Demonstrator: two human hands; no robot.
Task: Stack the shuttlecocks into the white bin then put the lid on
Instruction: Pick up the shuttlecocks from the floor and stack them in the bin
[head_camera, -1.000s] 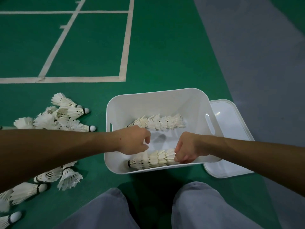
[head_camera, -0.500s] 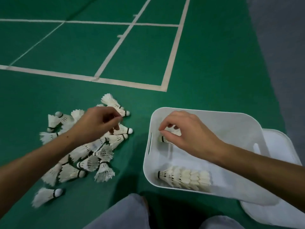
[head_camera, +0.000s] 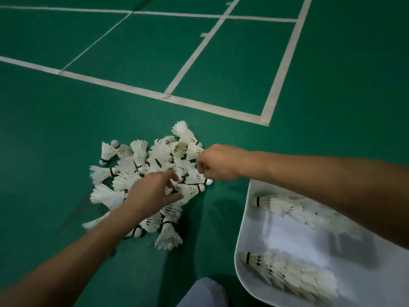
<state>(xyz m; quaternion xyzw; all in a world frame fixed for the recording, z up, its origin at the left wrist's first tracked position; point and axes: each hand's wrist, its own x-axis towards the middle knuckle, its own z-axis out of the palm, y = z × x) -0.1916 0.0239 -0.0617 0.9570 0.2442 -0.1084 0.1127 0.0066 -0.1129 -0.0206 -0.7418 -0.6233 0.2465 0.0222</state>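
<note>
Both hands have left the white bin (head_camera: pixel 241 229) and now reach over the pile of loose shuttlecocks (head_camera: pixel 141 171) on the green floor (head_camera: pixel 66 129) to its left. Fingers of the left hand (head_camera: pixel 152 191) curl round a shuttlecock (head_camera: pixel 191 189) at the pile's near right edge. At the pile's right side, the right hand (head_camera: pixel 218 162) pinches another one (head_camera: pixel 199 178). Two stacked rows (head_camera: pixel 294 273) lie inside the bin, near right.
</note>
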